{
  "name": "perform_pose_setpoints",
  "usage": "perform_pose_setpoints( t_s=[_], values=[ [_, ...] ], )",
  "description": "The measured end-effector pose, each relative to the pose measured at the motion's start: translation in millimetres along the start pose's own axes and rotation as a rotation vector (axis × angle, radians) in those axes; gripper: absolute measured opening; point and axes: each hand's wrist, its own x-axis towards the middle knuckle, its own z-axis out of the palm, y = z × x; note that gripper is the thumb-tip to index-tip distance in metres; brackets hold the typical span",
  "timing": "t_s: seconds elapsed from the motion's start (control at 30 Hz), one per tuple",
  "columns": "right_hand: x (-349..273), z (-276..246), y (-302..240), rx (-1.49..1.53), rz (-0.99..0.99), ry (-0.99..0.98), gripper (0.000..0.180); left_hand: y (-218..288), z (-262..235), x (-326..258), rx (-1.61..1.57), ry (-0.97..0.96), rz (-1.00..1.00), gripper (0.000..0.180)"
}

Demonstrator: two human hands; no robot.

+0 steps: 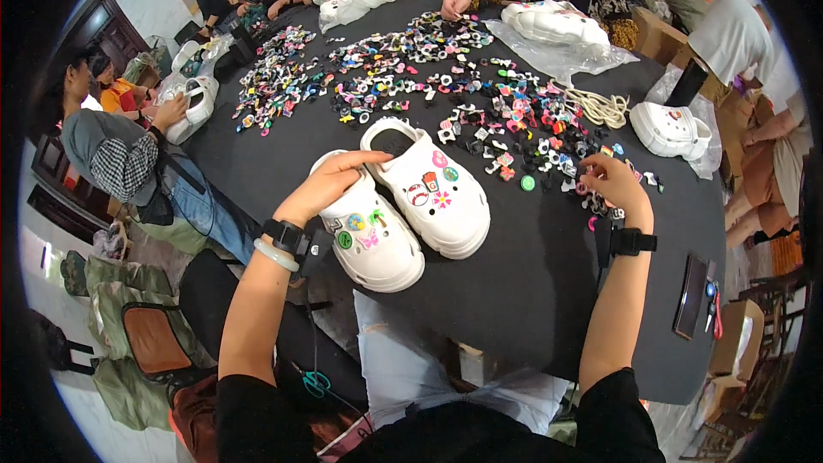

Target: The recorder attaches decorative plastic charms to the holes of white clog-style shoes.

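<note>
Two white clogs stand side by side on the black table, toes toward me. The left clog (375, 244) carries several colourful shoe charms, among them a green round one and a pink butterfly. On the right clog (441, 201) sit a baseball charm, a pink flower and others. My left hand (326, 187) grips the left clog by its opening, with a finger stretched across toward the right clog. At the right edge of a heap of loose shoe charms (549, 141), my right hand (619, 187) has its fingertips curled together; what they hold is too small to make out.
Another white clog (673, 130) lies on plastic at the right, near a coil of cream rope (596, 107). Wrapped clogs (557, 27) lie farther back. Nearer the right edge are a phone (691, 296) and small scissors (717, 313). Several people work around the table; one person (120, 150) holds a clog.
</note>
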Motion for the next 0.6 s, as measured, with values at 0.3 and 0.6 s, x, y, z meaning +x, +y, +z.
perform_pose_setpoints(
  t_s=[0.3, 0.6],
  values=[
    [3, 11, -16, -0.047, -0.049, -0.080, 0.034, 10, 0, 1, 0.054, 0.020, 0.043, 0.050],
    [-6, 0, -28, -0.086, -0.056, -0.059, 0.034, 10, 1, 2, 0.088, 0.013, 0.102, 0.050]
  ],
)
